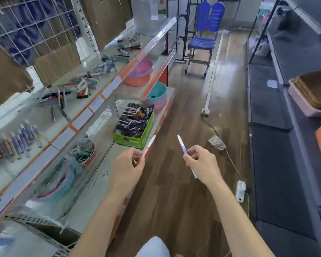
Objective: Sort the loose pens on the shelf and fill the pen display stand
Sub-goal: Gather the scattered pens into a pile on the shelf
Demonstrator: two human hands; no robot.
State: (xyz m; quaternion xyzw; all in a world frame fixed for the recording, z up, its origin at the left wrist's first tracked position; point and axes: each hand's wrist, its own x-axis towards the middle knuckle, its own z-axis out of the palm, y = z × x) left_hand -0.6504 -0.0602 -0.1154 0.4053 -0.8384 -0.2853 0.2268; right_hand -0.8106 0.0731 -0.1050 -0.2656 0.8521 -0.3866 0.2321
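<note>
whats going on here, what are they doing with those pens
A person stands in a shop aisle holding one pen in each hand. The left hand pinches a pink and white pen, and the right hand holds a purple and white pen, both over the wooden floor beside the shelf. Many loose pens lie scattered on that shelf, unsorted. A row of upright pens stands further left on it.

Bright daylight, glare on the wooden floor (pixel 219 75), motion-blurred shelf (pixel 44 164), wide-angle bending at edges.
</note>
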